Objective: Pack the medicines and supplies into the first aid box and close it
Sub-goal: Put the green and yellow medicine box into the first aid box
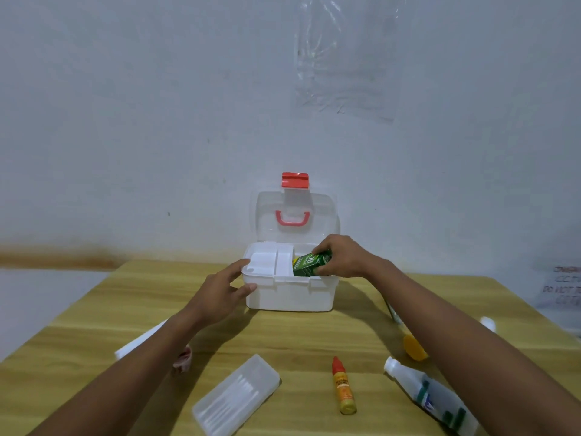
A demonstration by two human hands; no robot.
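The white first aid box (289, 297) stands open near the table's far edge, its clear lid (323, 212) with a red latch and handle leaning back against the wall. A white inner tray (270, 261) covers the box's left half. My right hand (342, 258) grips a green medicine carton (309, 262), tilted and partly down in the box's right half. My left hand (220, 294) rests against the box's left front corner, fingers spread, thumb on the side wall.
On the wooden table (298, 338) lie a clear swab case (235, 394), a small yellow dropper bottle with a red cap (344, 388), a white bottle (424, 391), a yellow-capped item (413, 346), a white flat pack (141, 341) and a red-white roll (184, 360).
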